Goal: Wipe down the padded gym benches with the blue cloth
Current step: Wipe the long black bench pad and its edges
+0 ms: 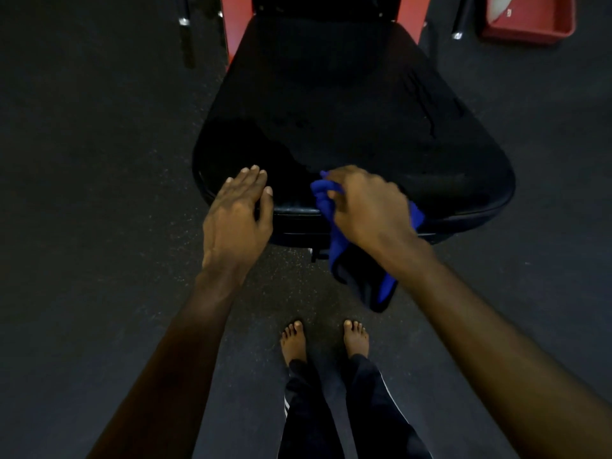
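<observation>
Cloth (326,207), blue and bunched, is in the right hand (367,207), whose fingers (336,180) curl round it and grasp it at the near edge of the bench (347,111). A fold of it pokes out ahead of those fingers onto the black pad. The rest hangs down behind them, under the wrist and off the edge, above the floor (99,193). The left hand (236,217) lies to the left of the grasping fingers and apart from the cloth. It is palm down with its own fingers (251,177) straight and released, the tips over the pad's near left corner and the thumb by the front edge. Whether they press the pad or hover just over it cannot be told. Just ahead of the left fingers the pad shows a darker, glossier patch. The bench is widest at the fingers and narrows away from them to a red frame (233,24) at its far end. Far beyond the right fingers and off to the right, a red tray (530,31) sits on the floor. A dark leg with a shiny tip (183,21) stands far beyond the left fingers. Behind both hands, two bare feet (293,339) stand on the dark speckled floor, near the bench's front edge. Above the feet are dark trousers (364,409) with white stripes down the side.
</observation>
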`<action>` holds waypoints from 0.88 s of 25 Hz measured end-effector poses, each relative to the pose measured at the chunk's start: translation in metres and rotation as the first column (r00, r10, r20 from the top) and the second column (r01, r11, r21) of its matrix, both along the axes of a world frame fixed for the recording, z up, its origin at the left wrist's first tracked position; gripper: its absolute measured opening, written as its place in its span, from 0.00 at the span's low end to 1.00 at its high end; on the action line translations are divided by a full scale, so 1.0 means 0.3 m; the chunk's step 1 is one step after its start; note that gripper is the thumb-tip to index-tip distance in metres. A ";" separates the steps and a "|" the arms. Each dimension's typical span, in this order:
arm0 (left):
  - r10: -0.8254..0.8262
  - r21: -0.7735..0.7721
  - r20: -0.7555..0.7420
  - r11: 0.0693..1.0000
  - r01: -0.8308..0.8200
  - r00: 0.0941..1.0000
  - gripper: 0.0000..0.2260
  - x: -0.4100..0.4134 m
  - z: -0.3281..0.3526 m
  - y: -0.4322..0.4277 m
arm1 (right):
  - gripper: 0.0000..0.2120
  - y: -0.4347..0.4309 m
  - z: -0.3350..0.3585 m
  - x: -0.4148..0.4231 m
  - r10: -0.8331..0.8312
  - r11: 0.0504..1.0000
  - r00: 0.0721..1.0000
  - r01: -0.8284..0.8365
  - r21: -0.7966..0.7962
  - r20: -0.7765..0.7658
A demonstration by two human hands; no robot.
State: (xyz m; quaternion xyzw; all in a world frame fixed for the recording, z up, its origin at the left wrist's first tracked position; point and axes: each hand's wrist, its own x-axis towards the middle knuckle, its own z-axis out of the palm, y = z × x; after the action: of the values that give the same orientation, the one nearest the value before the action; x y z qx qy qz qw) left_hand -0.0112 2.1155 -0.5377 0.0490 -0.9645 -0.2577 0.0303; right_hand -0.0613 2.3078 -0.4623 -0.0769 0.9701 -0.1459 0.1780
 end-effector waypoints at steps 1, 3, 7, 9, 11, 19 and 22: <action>0.004 0.008 -0.006 1.000 -0.004 1.000 0.18 0.002 -0.002 -0.002 | 0.15 0.049 0.008 0.000 -0.059 0.998 0.998 0.059 0.038 -0.006; 0.009 0.013 -0.023 1.000 -0.008 1.000 0.18 0.005 -0.005 0.000 | 0.13 0.083 0.002 0.003 -0.140 0.987 0.989 0.143 0.076 -0.049; 0.024 0.013 -0.018 1.000 -0.024 1.000 0.19 0.005 -0.010 0.007 | 0.11 -0.057 -0.047 -0.044 -0.094 0.995 0.995 0.095 0.028 -0.023; 0.015 0.004 -0.017 1.000 -0.015 1.000 0.19 0.004 -0.011 0.005 | 0.11 -0.134 -0.060 -0.070 0.009 1.000 1.000 -0.008 0.012 -0.021; -0.013 -0.003 -0.011 1.000 0.013 1.000 0.19 0.001 -0.003 -0.003 | 0.11 -0.146 -0.054 -0.091 0.110 0.994 0.994 -0.110 0.023 0.000; 0.010 -0.001 0.017 1.000 -0.010 1.000 0.20 0.010 -0.012 -0.076 | 0.17 -0.028 -0.077 -0.272 -0.085 0.991 0.985 0.069 0.111 0.148; 0.036 0.006 0.015 0.999 -0.036 0.999 0.21 0.011 -0.014 -0.066 | 0.15 -0.240 -0.104 -0.259 0.212 0.976 0.967 -0.218 0.024 0.142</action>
State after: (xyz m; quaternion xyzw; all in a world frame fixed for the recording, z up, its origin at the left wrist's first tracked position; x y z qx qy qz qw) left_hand -0.0079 2.0957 -0.5418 0.0684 -0.9629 -0.2597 0.0273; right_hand -0.1388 2.2356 -0.4934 -0.1678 0.9440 -0.1117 0.2613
